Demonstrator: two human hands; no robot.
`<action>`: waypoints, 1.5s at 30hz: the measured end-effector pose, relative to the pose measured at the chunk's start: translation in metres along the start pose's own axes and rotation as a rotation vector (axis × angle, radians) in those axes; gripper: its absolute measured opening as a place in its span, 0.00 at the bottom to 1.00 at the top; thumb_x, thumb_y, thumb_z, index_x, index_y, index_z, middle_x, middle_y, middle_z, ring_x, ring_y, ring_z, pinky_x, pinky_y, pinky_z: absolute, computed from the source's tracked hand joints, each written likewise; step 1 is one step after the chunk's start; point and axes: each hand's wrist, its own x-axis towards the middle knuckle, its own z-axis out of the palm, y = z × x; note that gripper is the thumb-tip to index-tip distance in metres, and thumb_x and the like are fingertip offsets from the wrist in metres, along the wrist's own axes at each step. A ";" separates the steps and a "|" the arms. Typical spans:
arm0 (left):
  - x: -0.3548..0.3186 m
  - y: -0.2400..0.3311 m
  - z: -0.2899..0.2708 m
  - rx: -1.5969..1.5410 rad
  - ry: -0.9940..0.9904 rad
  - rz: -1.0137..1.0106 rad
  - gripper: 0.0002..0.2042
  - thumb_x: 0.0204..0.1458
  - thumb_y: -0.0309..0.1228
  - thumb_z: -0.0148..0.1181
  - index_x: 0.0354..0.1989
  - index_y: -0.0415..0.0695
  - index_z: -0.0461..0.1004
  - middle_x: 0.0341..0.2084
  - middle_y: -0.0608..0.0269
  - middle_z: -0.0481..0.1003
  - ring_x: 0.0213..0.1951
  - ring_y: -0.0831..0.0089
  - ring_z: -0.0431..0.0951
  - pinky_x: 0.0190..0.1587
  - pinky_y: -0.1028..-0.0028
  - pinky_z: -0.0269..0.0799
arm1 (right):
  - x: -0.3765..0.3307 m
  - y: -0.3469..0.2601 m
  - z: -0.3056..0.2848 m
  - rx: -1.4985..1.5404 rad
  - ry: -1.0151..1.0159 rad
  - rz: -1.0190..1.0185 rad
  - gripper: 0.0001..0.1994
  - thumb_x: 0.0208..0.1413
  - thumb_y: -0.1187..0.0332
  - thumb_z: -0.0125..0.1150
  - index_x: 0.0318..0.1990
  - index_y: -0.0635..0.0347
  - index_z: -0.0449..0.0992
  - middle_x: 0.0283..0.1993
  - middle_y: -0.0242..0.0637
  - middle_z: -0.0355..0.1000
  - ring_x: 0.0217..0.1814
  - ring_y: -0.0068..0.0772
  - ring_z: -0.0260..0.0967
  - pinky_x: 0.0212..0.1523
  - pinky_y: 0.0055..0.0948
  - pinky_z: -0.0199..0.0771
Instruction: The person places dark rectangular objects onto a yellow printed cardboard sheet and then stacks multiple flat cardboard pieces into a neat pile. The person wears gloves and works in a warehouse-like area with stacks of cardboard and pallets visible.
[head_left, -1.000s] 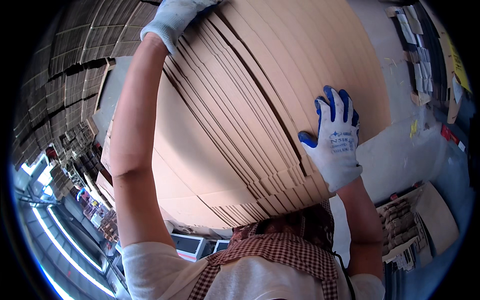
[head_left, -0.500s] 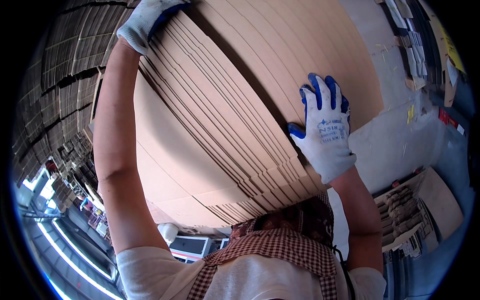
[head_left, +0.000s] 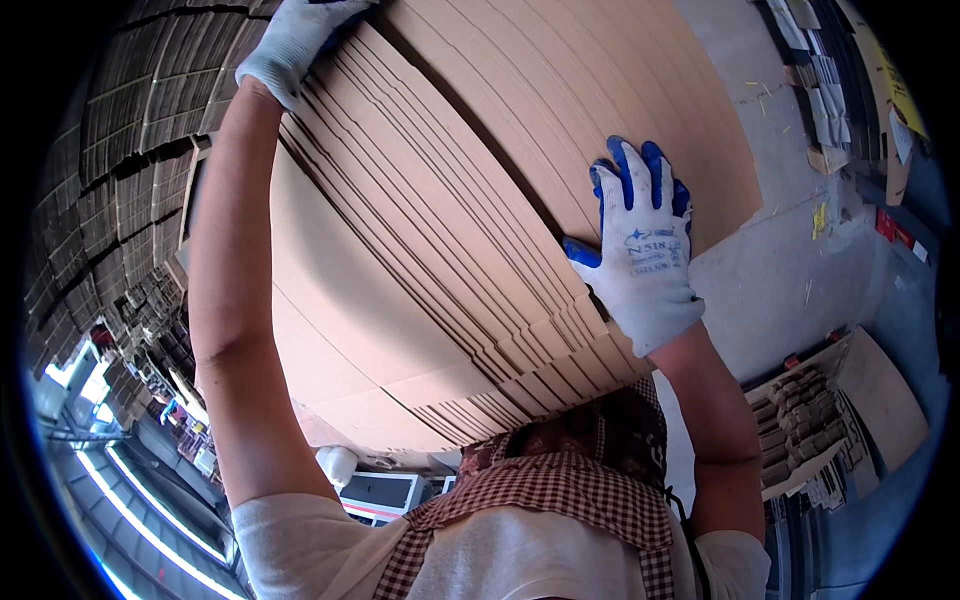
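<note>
A large fanned stack of flat brown cardboard sheets (head_left: 430, 190) spreads before me, its layers overlapping like steps. A narrow dark gap divides it from another overlapping group of cardboard sheets (head_left: 570, 110) on the right. My right hand (head_left: 645, 235), in a white knit glove with blue-coated fingers, lies over the right group near the gap. Its fingers are stretched out and the thumb points left toward the gap. My left hand (head_left: 305, 45), gloved alike, is at the far left edge of the left stack, against the sheets. Its fingers are mostly cut off by the picture's top edge.
Tall piles of bundled cardboard (head_left: 120, 130) stand along the left. At the right are a container of stacked brown pieces (head_left: 800, 415) and, farther up, upright packs of sheets (head_left: 825, 95). A pale surface (head_left: 770, 270) lies right of the sheets. My checked apron (head_left: 560, 490) is close to the stack's near edge.
The dark gap between the two groups of sheets has become narrower. My right hand has shifted slightly left and farther away, staying outstretched. My left hand has hardly moved.
</note>
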 end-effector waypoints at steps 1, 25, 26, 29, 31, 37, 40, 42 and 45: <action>-0.005 0.002 0.006 0.047 0.044 -0.003 0.08 0.55 0.29 0.66 0.43 0.48 0.82 0.29 0.75 0.79 0.26 0.86 0.73 0.27 0.84 0.66 | 0.000 0.000 0.000 -0.009 -0.005 0.005 0.37 0.47 0.54 0.75 0.62 0.56 0.64 0.74 0.39 0.48 0.77 0.50 0.42 0.72 0.54 0.49; -0.157 0.020 0.132 0.788 -0.479 0.812 0.14 0.42 0.33 0.66 0.40 0.56 0.76 0.42 0.69 0.73 0.51 0.62 0.72 0.70 0.55 0.56 | -0.003 -0.003 0.012 -0.029 0.022 -0.009 0.39 0.46 0.50 0.74 0.64 0.54 0.64 0.73 0.37 0.49 0.77 0.48 0.43 0.72 0.55 0.48; -0.157 0.025 0.128 0.762 -0.529 0.795 0.14 0.43 0.34 0.66 0.41 0.55 0.76 0.43 0.68 0.73 0.51 0.62 0.72 0.69 0.55 0.56 | -0.003 -0.004 0.011 -0.031 0.026 -0.010 0.39 0.46 0.50 0.75 0.64 0.54 0.64 0.73 0.37 0.49 0.77 0.48 0.43 0.72 0.55 0.48; -0.160 0.014 0.124 0.643 -0.503 0.772 0.13 0.55 0.43 0.60 0.45 0.53 0.79 0.50 0.62 0.74 0.58 0.61 0.70 0.71 0.55 0.52 | -0.003 -0.003 0.009 -0.017 0.024 -0.009 0.39 0.46 0.50 0.75 0.63 0.54 0.64 0.73 0.37 0.50 0.77 0.48 0.43 0.72 0.55 0.49; -0.158 0.002 0.126 0.607 -0.503 0.784 0.17 0.50 0.43 0.63 0.48 0.52 0.78 0.52 0.59 0.75 0.58 0.59 0.71 0.70 0.57 0.53 | -0.003 -0.004 0.009 -0.006 0.028 -0.015 0.39 0.45 0.50 0.75 0.63 0.54 0.64 0.73 0.37 0.50 0.77 0.49 0.43 0.72 0.55 0.49; -0.143 -0.001 0.117 0.490 -0.635 0.725 0.28 0.44 0.39 0.66 0.57 0.49 0.74 0.56 0.55 0.74 0.61 0.58 0.71 0.70 0.58 0.54 | -0.003 -0.003 0.013 -0.010 0.025 -0.013 0.39 0.45 0.51 0.76 0.63 0.54 0.64 0.73 0.37 0.50 0.77 0.48 0.43 0.73 0.55 0.48; -0.140 0.010 0.120 0.594 -0.671 0.732 0.28 0.44 0.37 0.66 0.58 0.48 0.73 0.57 0.55 0.73 0.62 0.57 0.70 0.70 0.59 0.56 | -0.002 0.000 0.010 -0.028 0.027 0.002 0.40 0.46 0.50 0.75 0.63 0.54 0.64 0.73 0.37 0.50 0.77 0.48 0.43 0.73 0.55 0.47; -0.147 0.000 0.125 0.657 -0.478 0.847 0.26 0.44 0.37 0.67 0.55 0.49 0.74 0.54 0.57 0.75 0.59 0.57 0.72 0.67 0.59 0.60 | -0.003 -0.001 0.012 -0.022 0.049 -0.020 0.40 0.46 0.50 0.75 0.64 0.54 0.64 0.73 0.37 0.50 0.77 0.48 0.43 0.73 0.55 0.47; -0.149 0.011 0.129 0.813 -0.500 0.864 0.23 0.43 0.37 0.67 0.51 0.51 0.76 0.49 0.61 0.76 0.55 0.61 0.74 0.62 0.62 0.63 | -0.002 -0.003 0.013 -0.009 0.055 -0.029 0.39 0.46 0.50 0.75 0.64 0.55 0.64 0.73 0.37 0.50 0.77 0.48 0.43 0.73 0.55 0.47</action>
